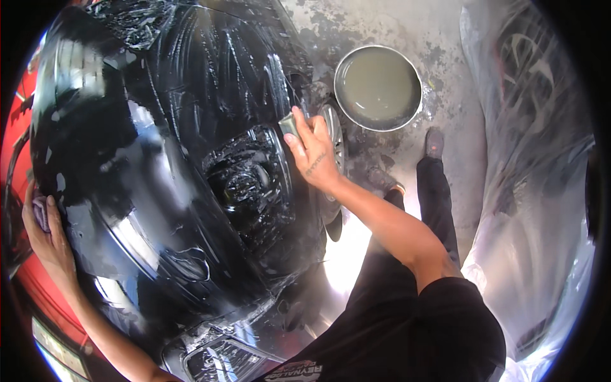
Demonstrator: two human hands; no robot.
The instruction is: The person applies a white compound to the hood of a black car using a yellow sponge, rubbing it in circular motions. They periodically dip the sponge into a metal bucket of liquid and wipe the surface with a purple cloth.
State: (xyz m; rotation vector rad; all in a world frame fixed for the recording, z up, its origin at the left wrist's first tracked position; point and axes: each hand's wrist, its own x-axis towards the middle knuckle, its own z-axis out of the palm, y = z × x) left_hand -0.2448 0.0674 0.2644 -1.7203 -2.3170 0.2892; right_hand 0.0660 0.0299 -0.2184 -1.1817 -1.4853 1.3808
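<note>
A wet, glossy black car body [114, 159] fills the left and middle of the head view, with whitish streaks on it. My right hand [316, 153] grips a small grey-green block [288, 127] and rests it on the body's right side, near a recess [245, 181] with a wrinkled, shiny dark surface. My left hand [52, 245] reaches round the body's far left edge. Its fingers are closed on a purple-grey pad [40, 213], whether sponge or folded cloth I cannot tell, pressed to the panel.
A round basin [375, 46] of murky water stands on the stained concrete floor [439, 38]. A wheel [332, 137] shows beside the car body. Clear plastic sheeting [528, 191] hangs at the right. Something red [54, 293] lies along the left. My shoe [434, 143] is below the basin.
</note>
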